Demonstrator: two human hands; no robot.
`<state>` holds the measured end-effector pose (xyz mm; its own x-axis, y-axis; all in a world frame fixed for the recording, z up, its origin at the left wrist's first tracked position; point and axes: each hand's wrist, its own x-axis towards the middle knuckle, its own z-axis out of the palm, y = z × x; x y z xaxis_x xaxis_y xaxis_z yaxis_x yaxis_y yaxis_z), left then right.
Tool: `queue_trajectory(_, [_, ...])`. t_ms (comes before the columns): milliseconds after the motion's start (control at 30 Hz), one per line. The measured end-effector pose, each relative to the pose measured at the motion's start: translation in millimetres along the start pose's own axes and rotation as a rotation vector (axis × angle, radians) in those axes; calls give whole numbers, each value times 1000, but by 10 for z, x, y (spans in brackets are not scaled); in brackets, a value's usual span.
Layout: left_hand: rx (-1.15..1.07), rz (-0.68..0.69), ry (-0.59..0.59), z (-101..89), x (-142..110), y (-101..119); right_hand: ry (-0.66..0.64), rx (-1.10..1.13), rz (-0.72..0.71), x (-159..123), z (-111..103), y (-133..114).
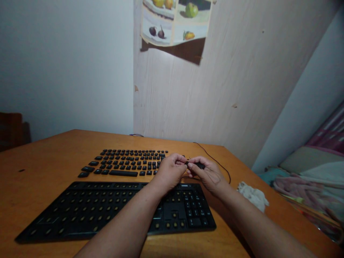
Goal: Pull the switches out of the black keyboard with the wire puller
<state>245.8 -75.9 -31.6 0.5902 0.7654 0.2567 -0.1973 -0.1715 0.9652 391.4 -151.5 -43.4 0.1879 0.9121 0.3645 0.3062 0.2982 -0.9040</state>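
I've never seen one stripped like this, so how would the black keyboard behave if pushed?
The keyboard would probably move as one stiff piece, since its long edges look straight. Lying low and flat on the table, it seems likelier to slide than tip or roll.

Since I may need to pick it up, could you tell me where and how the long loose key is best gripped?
Probably pinch the long loose key at mid-length by its two long edges, from above: it lies flat and is narrow, with smaller keys close beyond both its ends.
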Motion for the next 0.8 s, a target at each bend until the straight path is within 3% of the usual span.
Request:
queue_trajectory(167, [118, -44, 43, -26, -16, 29, 118, -480, -295, 21, -21, 3])
queue_trajectory(233, [123, -70, 38, -33, -27, 42, 73, -596, -415, 22, -44, -2])
queue_trajectory(333, [100, -105, 23, -36, -43, 50, -23, -652, -476, -1, -69, -52])
queue_trajectory(467, [83, -143, 2, -31, -51, 43, -95, -701, -452, 0, -126, -93])
queue_trajectory(533, [100, -149, 39, -31, -42, 36, -62, -719, -400, 55, -205, -22])
queue_trajectory(667, [129, -154, 120, -45, -3, 9, 116, -735, -176, 232, -452, 308])
queue_trajectory(800, [152, -152, 141, -54, 20, -12, 166, -792, -66, 345, -618, 638])
